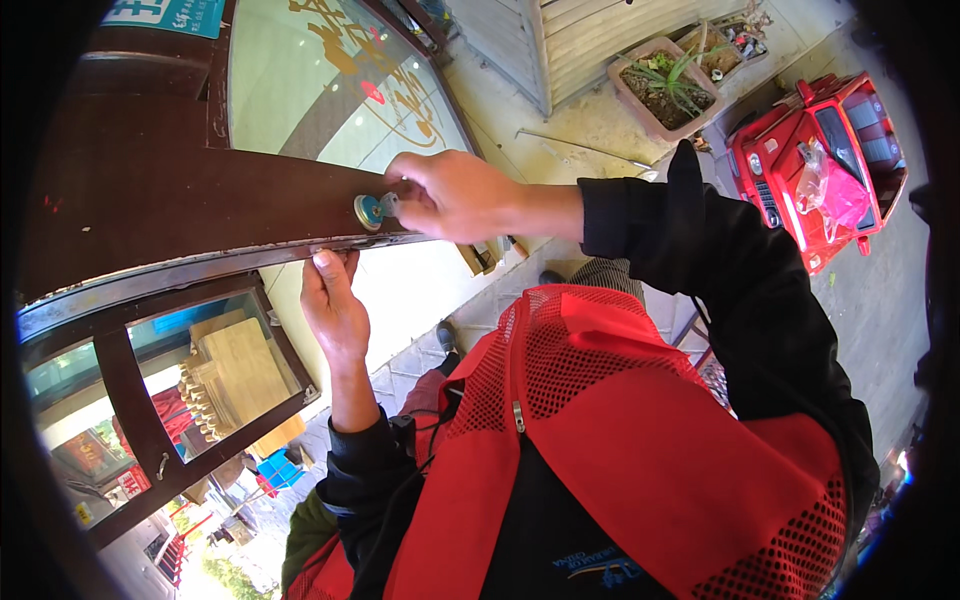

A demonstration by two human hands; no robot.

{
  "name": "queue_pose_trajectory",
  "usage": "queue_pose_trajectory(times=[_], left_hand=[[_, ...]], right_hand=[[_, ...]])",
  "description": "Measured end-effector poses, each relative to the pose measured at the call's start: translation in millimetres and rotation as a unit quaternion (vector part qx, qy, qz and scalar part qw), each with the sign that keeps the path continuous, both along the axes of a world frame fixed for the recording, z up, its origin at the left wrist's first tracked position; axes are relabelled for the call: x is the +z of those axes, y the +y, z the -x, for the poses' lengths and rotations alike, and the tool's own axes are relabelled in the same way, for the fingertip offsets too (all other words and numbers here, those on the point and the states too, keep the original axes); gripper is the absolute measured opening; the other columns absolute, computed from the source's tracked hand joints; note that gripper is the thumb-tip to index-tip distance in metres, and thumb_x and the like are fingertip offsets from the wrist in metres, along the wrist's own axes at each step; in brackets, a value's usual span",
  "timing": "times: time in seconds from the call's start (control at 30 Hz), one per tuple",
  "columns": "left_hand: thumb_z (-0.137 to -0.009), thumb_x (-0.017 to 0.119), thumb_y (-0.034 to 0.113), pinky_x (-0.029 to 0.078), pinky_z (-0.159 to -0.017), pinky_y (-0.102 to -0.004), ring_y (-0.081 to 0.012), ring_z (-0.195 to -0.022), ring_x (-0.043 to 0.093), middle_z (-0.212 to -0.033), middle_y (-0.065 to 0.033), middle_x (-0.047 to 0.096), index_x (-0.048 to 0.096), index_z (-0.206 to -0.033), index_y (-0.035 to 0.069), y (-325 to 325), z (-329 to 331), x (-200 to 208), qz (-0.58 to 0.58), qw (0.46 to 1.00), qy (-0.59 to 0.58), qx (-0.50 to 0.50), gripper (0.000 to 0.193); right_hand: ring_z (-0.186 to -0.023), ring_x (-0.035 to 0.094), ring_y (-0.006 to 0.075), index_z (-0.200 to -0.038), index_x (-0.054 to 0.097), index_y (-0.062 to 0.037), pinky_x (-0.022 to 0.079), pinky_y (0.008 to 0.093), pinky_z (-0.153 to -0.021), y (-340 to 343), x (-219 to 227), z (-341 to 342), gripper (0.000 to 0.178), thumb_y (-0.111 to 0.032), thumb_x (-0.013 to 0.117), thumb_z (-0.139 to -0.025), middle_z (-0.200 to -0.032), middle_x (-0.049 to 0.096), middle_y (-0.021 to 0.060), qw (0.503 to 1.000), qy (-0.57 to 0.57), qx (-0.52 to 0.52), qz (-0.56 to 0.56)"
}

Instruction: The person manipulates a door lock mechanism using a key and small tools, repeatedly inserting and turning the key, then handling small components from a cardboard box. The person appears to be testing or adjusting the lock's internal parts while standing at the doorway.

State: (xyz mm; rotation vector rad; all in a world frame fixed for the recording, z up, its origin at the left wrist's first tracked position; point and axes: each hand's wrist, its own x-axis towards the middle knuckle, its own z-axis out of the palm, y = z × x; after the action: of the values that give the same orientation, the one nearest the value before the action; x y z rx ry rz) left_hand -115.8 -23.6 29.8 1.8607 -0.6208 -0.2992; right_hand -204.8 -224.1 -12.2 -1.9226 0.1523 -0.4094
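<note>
A dark brown door [250,185] with a metal strip along its edge [200,270] stands open in front of me. Set in its face is a round lock cylinder [369,211] with a bluish, brassy rim. My right hand [460,195] is closed beside the cylinder, pinching what looks like a small silvery key [388,204] at its front. Below, my left hand [337,312] has its thumb and fingers closed at the door's edge, level with the lock. Whatever small part may lie under those fingertips is hidden.
A glass pane [340,80] with gold lettering fills the door's upper part. Another brown glazed door [110,390] stands at lower left. Potted plants [668,88] and a red toy car [820,165] with a pink bag sit at far right. Another person's shoe [446,336] shows beneath my arms.
</note>
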Motion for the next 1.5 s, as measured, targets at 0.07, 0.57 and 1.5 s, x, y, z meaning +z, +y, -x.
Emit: queue_pose_trajectory(times=[0.07,0.57,1.5], left_hand=[[-0.108,0.038,0.033,0.054,-0.098,-0.0397,-0.0229,-0.107,0.061,-0.115,-0.0186,0.06,0.05,-0.122,-0.013,-1,0,0,0.007,1.0,-0.004,-0.003,0.05],[-0.108,0.038,0.034,0.051,-0.101,-0.0404,-0.0264,-0.112,0.061,-0.119,-0.0207,0.059,0.048,-0.124,-0.014,-1,1,-1,0.027,1.0,0.014,-0.008,0.052],[-0.108,0.038,0.033,0.053,-0.098,-0.0381,-0.0238,-0.109,0.061,-0.118,-0.0191,0.059,0.049,-0.123,-0.014,-2,3,1,0.011,1.0,0.005,-0.003,0.05]], right_hand=[[-0.069,0.066,0.0298,-0.098,0.065,-0.0001,0.051,0.0398,-0.066,-3,3,-3,0.028,-0.027,0.059,-0.091,-0.077,0.068,0.0145,0.994,0.054,0.03,-0.086],[-0.079,0.065,0.0359,-0.091,0.064,-0.0064,0.051,0.0459,-0.069,-7,-2,-11,0.015,-0.021,0.064,-0.088,-0.084,0.068,0.0144,0.992,-0.08,0.035,0.09],[-0.074,0.06,0.026,-0.075,0.055,-0.0081,0.05,0.0372,-0.065,-15,-13,-16,0.02,-0.022,0.065,-0.085,-0.081,0.059,0.0065,0.9,-0.274,-0.005,0.338]])
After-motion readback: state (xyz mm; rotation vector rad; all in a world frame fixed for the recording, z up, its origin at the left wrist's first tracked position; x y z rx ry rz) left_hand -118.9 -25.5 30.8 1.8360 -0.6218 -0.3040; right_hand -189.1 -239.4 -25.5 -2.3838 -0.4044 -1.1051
